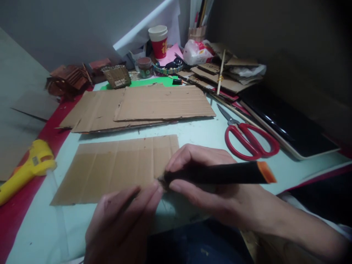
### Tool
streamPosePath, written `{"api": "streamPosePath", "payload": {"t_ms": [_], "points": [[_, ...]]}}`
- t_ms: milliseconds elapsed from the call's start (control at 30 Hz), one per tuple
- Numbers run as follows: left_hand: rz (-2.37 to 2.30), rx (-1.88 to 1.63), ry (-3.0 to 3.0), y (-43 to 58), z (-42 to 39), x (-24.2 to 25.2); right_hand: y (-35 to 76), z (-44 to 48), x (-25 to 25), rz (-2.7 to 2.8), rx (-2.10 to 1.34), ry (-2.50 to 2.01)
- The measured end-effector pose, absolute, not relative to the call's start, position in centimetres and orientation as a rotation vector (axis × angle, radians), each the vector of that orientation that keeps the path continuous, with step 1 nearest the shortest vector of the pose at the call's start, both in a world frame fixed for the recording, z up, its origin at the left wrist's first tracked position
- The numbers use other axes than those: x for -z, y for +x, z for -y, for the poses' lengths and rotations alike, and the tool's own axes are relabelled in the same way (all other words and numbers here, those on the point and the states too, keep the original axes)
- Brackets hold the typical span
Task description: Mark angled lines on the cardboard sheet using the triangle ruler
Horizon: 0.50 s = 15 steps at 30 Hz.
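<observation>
My right hand (206,179) is closed around a thick black pen-shaped tool (220,173) with an orange back end. Its narrow tip points left, at the near right corner of a rectangular cardboard piece (118,165). Whether that tip is a blade or a nib is too blurred to tell. My left hand (123,216) has its fingers pressed together on the cardboard's near edge, fingertips close to the tool tip. Part of the near edge is hidden under the left hand. Red-handled scissors (247,137) lie partly open beyond my right hand.
Larger cardboard sheets (165,102) are stacked behind the piece. A yellow glue gun (30,167) lies at the left. Paper cups (158,42), a small jar (145,66) and cardboard scraps (220,79) stand at the back. A glossy black flat object (286,121) lies at the right.
</observation>
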<state>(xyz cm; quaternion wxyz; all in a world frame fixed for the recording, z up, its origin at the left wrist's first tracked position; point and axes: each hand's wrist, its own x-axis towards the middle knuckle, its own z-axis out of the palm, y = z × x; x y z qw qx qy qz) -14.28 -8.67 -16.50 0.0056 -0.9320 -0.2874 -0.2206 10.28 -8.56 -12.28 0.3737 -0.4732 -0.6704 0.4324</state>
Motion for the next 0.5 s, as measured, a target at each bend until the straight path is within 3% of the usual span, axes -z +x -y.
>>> {"api": "streamPosePath", "payload": {"t_ms": [500], "points": [[0.919,0.697,-2.902,-14.22,8.73,16.33,9.73,7.95,12.47,1.824,-0.949,-1.197]]}}
